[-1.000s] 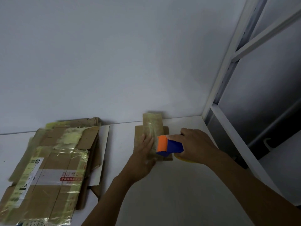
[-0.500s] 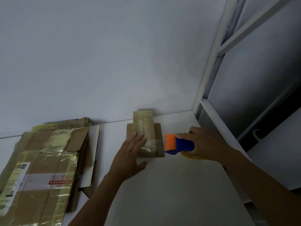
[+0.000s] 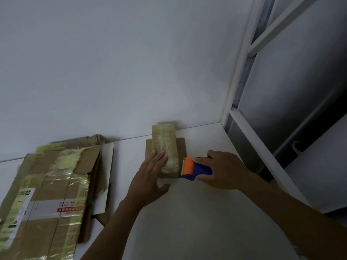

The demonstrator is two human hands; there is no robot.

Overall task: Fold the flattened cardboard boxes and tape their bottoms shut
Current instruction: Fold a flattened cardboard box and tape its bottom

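While a pale wall (image 3: 112, 62) is filling most of the view, the white bench (image 3: 187, 222) is running along its foot, and a white metal rack frame (image 3: 238, 72) is standing at the bench's right end. On the left of the bench a pile of flattened cardboard boxes (image 3: 52, 194), streaked with yellowed tape, is lying flat, well apart from both hands. Near the wall, a small taped cardboard box (image 3: 165, 145) is sitting between the pile and the rack. The left hand (image 3: 148, 182) is pressing on the box's near left part, fingers straight and flat, thumb out over the bench. The right hand (image 3: 225, 169) is gripping an orange-and-blue tape dispenser (image 3: 195, 168), fingers curled round its body, its orange end lying at the box's near right edge; whether they are touching cannot be told. The hands are lying apart, one at each side of the box's near end.
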